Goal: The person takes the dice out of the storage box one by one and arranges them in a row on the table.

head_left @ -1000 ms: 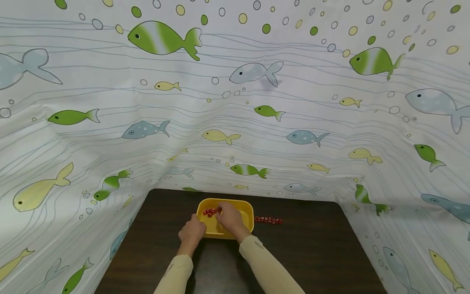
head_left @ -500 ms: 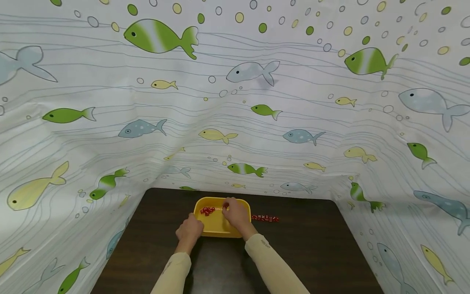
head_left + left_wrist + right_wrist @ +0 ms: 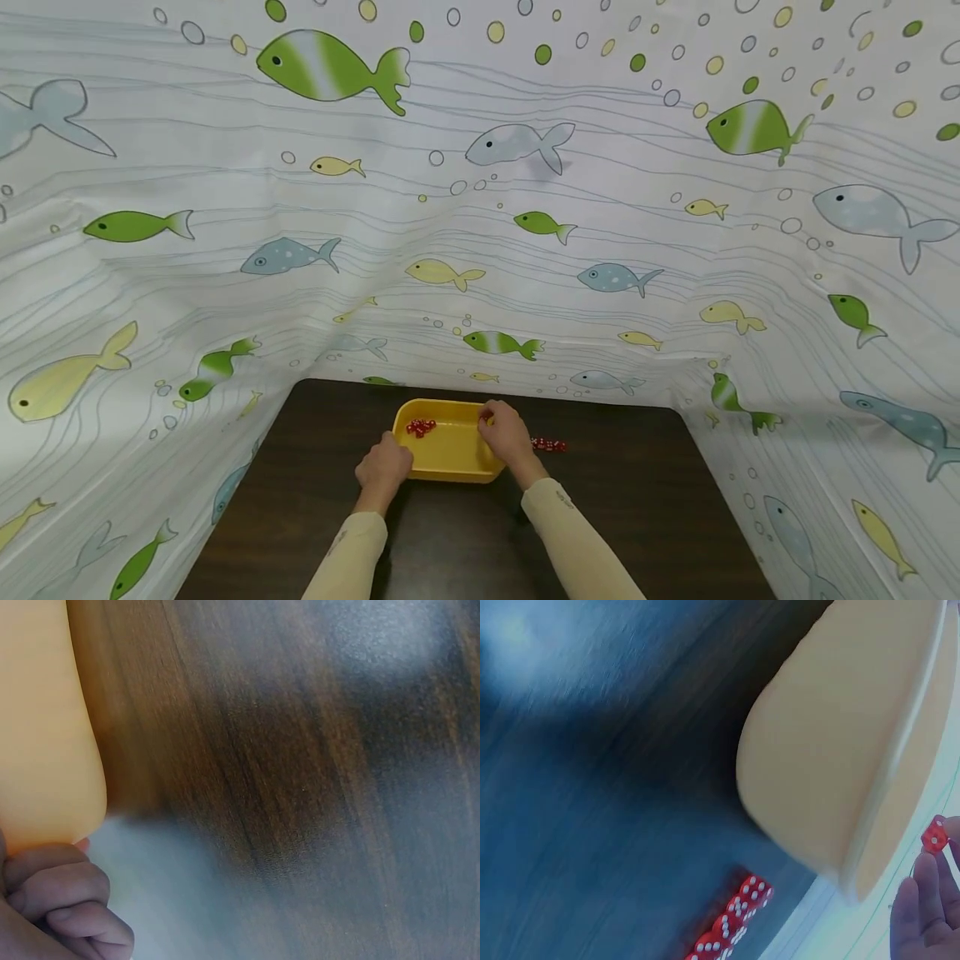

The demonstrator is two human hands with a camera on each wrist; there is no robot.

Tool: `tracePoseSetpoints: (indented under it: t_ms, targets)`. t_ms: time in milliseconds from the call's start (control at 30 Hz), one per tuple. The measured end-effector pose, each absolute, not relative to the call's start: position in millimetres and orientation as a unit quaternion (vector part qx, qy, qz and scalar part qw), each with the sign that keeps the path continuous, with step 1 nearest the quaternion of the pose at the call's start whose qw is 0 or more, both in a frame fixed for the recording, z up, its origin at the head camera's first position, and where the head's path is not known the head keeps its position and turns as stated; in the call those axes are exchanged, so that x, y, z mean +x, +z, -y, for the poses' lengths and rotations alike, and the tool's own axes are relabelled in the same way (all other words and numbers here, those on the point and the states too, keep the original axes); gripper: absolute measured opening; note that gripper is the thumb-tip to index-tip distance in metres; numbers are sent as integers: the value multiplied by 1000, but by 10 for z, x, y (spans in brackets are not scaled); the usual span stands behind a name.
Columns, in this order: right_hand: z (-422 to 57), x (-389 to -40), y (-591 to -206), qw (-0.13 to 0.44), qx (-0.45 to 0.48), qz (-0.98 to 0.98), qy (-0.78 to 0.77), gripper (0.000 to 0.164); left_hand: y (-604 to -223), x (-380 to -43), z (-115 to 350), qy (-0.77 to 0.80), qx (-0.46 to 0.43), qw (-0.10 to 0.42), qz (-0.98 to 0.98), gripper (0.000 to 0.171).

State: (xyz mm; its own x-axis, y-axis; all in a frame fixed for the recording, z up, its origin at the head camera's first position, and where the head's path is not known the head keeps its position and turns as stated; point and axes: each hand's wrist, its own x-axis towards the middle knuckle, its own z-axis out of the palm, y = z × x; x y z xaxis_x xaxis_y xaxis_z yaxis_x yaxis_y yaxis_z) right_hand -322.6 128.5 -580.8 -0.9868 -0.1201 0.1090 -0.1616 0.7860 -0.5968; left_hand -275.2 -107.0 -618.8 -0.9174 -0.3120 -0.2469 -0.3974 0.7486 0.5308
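The left hand [image 3: 383,468] grips the left end of a yellow plastic tray [image 3: 450,454]; its curled fingers [image 3: 64,889] show below the tray's edge in the left wrist view. A small pile of red dice [image 3: 421,427] lies in the tray's left part. Over the tray's right rim is the right hand [image 3: 508,435]. Between its thumb and fingertips it pinches one red die [image 3: 934,835] with white pips, seen in the right wrist view. Just right of the tray, a row of red dice [image 3: 727,926] lies on the table, partly hidden by the right hand in the head view.
Tray and dice are on a dark wood-grain table [image 3: 615,500], near its far edge. A white sheet printed with fish [image 3: 502,275] hangs round the back and sides of the table.
The right hand has moved rightward from the dice pile across the tray to its right rim, carrying a die. The left hand has stayed on the tray's left end.
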Motion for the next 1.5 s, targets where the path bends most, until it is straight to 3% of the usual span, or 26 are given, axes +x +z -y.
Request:
tracePoseSetpoints:
  t_ms: [1133, 1500]
  targets:
    - [-2230, -3313, -5835, 58, -4, 940, 337, 18, -6184, -2795, 1118, 302, -184, 78, -932, 45]
    - [-2545, -3298, -5936, 40, -40, 919, 389, 30, -6232, -2828, 1121, 303, -193, 82, -930, 46]
